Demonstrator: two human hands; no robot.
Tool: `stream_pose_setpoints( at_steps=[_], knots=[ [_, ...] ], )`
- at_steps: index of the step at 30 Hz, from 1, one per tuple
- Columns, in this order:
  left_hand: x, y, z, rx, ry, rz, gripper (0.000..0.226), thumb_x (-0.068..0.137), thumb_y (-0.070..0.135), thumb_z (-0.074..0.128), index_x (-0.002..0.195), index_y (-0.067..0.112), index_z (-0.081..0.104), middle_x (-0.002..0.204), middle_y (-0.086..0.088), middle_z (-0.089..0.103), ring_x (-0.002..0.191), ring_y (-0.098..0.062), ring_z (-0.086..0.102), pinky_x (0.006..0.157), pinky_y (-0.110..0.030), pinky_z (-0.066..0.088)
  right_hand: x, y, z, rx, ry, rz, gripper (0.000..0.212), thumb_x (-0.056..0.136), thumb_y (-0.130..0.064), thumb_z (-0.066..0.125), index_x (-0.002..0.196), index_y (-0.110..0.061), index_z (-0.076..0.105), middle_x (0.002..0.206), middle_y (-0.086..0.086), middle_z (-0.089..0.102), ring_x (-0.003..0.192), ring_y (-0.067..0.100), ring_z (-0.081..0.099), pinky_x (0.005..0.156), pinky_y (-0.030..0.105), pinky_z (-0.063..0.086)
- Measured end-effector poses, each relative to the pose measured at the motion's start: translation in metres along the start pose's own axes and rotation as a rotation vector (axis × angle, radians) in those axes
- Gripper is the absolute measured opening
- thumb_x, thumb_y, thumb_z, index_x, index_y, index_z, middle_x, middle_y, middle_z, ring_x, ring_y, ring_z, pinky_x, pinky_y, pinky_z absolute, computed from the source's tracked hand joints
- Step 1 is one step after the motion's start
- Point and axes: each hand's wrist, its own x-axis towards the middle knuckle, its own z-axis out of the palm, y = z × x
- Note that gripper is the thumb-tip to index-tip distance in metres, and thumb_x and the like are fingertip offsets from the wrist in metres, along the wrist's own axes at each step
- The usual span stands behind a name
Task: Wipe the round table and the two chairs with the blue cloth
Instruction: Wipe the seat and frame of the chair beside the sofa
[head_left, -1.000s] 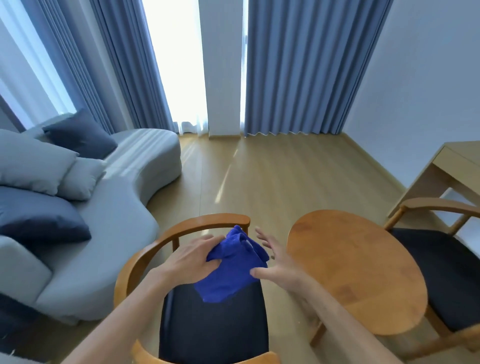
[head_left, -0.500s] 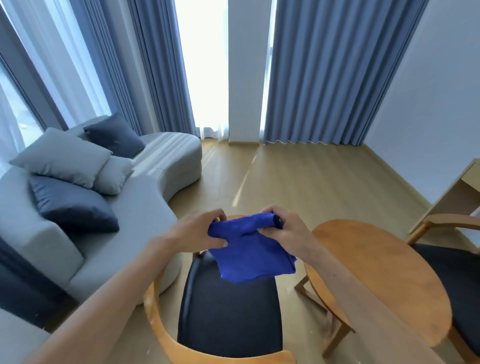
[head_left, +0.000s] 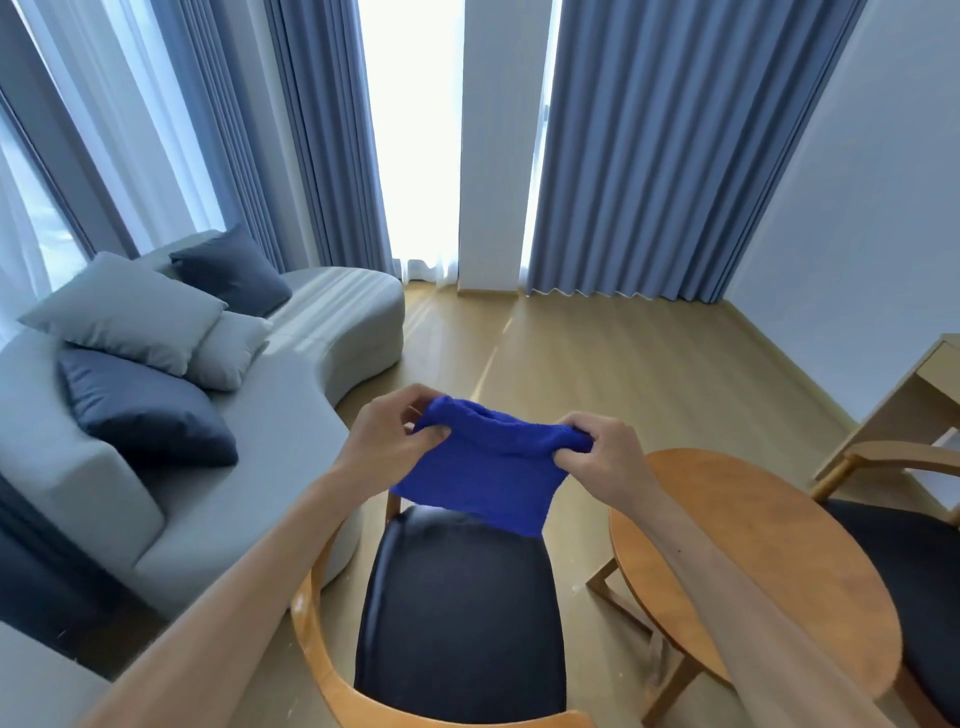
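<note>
- Here both hands, left hand (head_left: 387, 441) and right hand (head_left: 605, 460), pinch the blue cloth (head_left: 488, 475) spread above the near chair (head_left: 457, 613).
- Likely prep step; next, press it onto the round table (head_left: 753, 561).

Left hand (head_left: 387, 441), right hand (head_left: 605, 460) pinch top corners of blue cloth (head_left: 485, 475), spread above dark-seated chair (head_left: 460, 613); round bench (head_left: 753, 561) right, second chair (head_left: 904, 551) beyond.

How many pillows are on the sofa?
4. A light grey pillow on top, a dark pillow behind it, a small pale pillow beside it, and a dark pillow in front. More may be hidden off-frame.
</note>
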Motion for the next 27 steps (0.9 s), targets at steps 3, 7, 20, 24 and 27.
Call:
stream_pose_setpoints(
  at_steps=[3, 7, 20, 24, 27],
  knots=[
    [0.001, -0.002, 0.002, 0.037, 0.025, -0.026, 0.018, 0.084, 0.011, 0.068, 0.095, 0.024, 0.066, 0.087, 0.004, 0.069, 0.084, -0.020, 0.063, 0.075, -0.035, 0.055, 0.003, -0.001, -0.003, -0.036, -0.054, -0.030, 0.024, 0.076, -0.002, 0.058, 0.089, -0.018, 0.070, 0.074, -0.002, 0.069, 0.068, 0.013, 0.059, 0.063, 0.028, 0.047],
    [0.003, -0.002, 0.002, 0.019, 0.017, -0.027, 0.018, 0.087, 0.013, 0.066, 0.099, 0.026, 0.066, 0.089, 0.002, 0.068, 0.084, -0.020, 0.063, 0.075, -0.040, 0.057, 0.005, 0.000, -0.006, -0.058, -0.069, -0.036, 0.028, 0.084, -0.007, 0.061, 0.086, -0.034, 0.058, 0.063, -0.012, 0.060, 0.056, 0.005, 0.051, 0.054, 0.016, 0.039],
    [0.013, -0.010, 0.002, 0.187, -0.078, 0.130, 0.030, 0.095, 0.012, 0.052, 0.108, 0.039, 0.053, 0.099, 0.011, 0.059, 0.084, -0.010, 0.056, 0.071, -0.030, 0.052, 0.018, -0.007, -0.014, 0.014, 0.014, -0.099, 0.014, 0.090, -0.005, 0.060, 0.093, -0.016, 0.068, 0.082, -0.001, 0.069, 0.078, 0.019, 0.063, 0.066, 0.030, 0.052],
    [0.017, -0.015, -0.004, 0.304, -0.178, 0.130, 0.032, 0.096, 0.019, 0.051, 0.121, 0.038, 0.051, 0.105, 0.006, 0.054, 0.088, -0.009, 0.052, 0.075, -0.018, 0.041, 0.020, -0.010, -0.018, 0.053, 0.015, -0.112, 0.012, 0.090, -0.005, 0.060, 0.091, -0.014, 0.066, 0.081, 0.000, 0.067, 0.078, 0.022, 0.061, 0.066, 0.032, 0.050],
    [0.019, -0.020, -0.009, 0.422, -0.237, 0.119, 0.017, 0.096, 0.028, 0.052, 0.112, 0.034, 0.054, 0.099, 0.006, 0.047, 0.085, -0.012, 0.049, 0.072, -0.019, 0.036, 0.022, -0.015, -0.021, 0.110, 0.014, -0.137, 0.009, 0.091, -0.006, 0.059, 0.094, -0.012, 0.065, 0.084, 0.001, 0.067, 0.083, 0.022, 0.061, 0.072, 0.036, 0.050]
  ],
)
